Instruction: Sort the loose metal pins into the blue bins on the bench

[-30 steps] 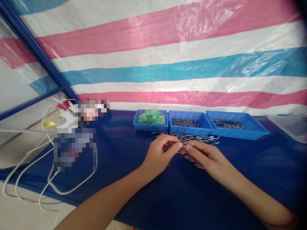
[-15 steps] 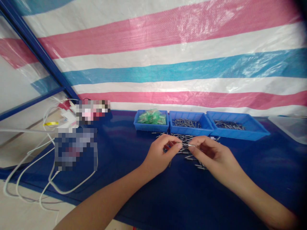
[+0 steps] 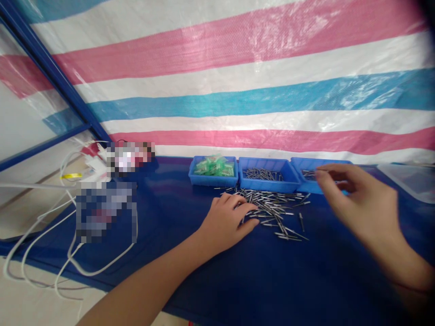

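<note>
The left hand (image 3: 227,221) lies palm down on the blue table cover (image 3: 272,280). Its fingers are stretched out, only a little bent, and the tips rest on the near edge of a pile of metal pins (image 3: 273,209). It does not grip anything that shows, but a few pins may be hidden under the fingers.

The pile spreads out from the left hand's fingertips toward the right hand. Some loose pins lie a bit apart from it, on the side nearer the person.

The right hand (image 3: 355,201) is up in the air, off the table, and it looks smeared. Its fingers are half curled, with the thumb under them. It is too blurry to tell if it has a pin pinched in there.

Behind the hands stand three blue trays in a row. The tray with green bits (image 3: 212,180) is just beyond the left hand. The middle tray (image 3: 268,185) has pins in it. The right tray (image 3: 303,185) is mostly hidden behind the right hand, so only its left end shows, with a few pins.

Well to the left of the left hand, white cables (image 3: 68,258) hang off the table. Beyond the right hand, a clear tub (image 3: 413,181) is cut off by the edge of the view.
</note>
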Available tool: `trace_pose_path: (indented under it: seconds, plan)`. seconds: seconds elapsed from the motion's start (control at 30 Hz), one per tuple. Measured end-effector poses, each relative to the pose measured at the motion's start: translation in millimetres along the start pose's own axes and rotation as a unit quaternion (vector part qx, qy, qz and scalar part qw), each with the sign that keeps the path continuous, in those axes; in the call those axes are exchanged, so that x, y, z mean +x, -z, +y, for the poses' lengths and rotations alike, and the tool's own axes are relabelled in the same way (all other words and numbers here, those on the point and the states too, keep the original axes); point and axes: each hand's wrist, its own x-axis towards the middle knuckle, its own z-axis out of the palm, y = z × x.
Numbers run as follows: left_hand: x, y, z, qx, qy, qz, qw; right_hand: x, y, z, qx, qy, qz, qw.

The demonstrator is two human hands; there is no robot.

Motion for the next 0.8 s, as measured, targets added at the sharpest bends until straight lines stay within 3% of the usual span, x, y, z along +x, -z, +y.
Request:
trace_pose_path:
  seconds: [0.07,0.13,0.3,0.4,0.53,0.8]
  plan:
    - [-1,-0.7,-2,0.033,-0.001,-0.015,0.999,14,8,18,-0.072,-0.014,0.042,0.996]
    - [-1,-0.1,-3,0.057,-0.002,-0.023,0.998,23,13,38,-0.132,0.031,0.041,0.990]
    - [0,6.4,-8,0.105,0.003,-0.045,0.993,31,11,69,-0.204,0.118,-0.026,0.971]
    - [1,8.6,-11,0.118,0.006,-0.065,0.991,27,6,57,-0.191,0.120,-0.048,0.973]
    - [1,7.8,-11,0.130,-0.002,-0.088,0.988,12,-1,25,-0.121,0.158,-0.102,0.975]
    - [2,9.1,-16,0.073,-0.027,-0.090,0.993,-16,-20,-8,-0.025,0.247,-0.197,0.948]
